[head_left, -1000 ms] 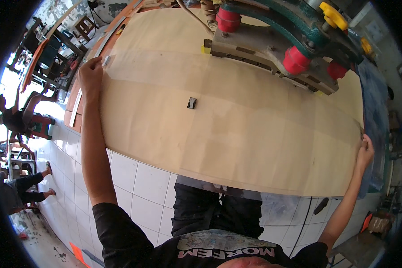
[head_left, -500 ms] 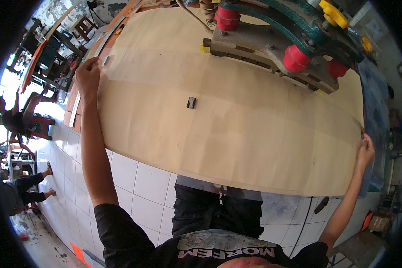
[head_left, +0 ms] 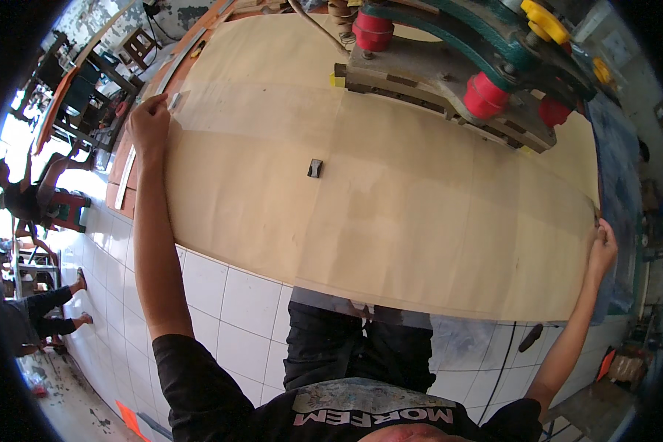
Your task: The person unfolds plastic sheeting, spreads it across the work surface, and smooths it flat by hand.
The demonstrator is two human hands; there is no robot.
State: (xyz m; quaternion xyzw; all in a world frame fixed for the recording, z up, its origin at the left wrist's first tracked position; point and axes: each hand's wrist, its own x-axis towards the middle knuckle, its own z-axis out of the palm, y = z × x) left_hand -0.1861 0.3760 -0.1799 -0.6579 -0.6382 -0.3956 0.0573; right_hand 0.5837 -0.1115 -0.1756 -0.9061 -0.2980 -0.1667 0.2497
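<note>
A thin clear plastic sheet (head_left: 320, 298) lies over a tan board-like surface (head_left: 258, 177) and hangs a little past its front edge. At the far left, my left hand (head_left: 149, 121) is closed in a pinch on the sheet near its corner. My right hand (head_left: 602, 247) pinches the sheet by the right edge of the surface; its fingertips are partly hidden. Between my hands, left of the middle, rests a small black block (head_left: 314, 168) with a grey top, touched by neither hand.
A green machine arm (head_left: 479, 44) with red cylinders (head_left: 486, 96) and a long metal bar (head_left: 449, 96) stands over the back right. A metal strip (head_left: 125, 180) lies along the left edge. Blue sheeting (head_left: 619, 177) hangs at the right. Other people (head_left: 33, 184) are farther left.
My left hand has shifted slightly right, and the clear sheet's creases and front edge have moved a little with it. My right hand stays nearly where it was.
</note>
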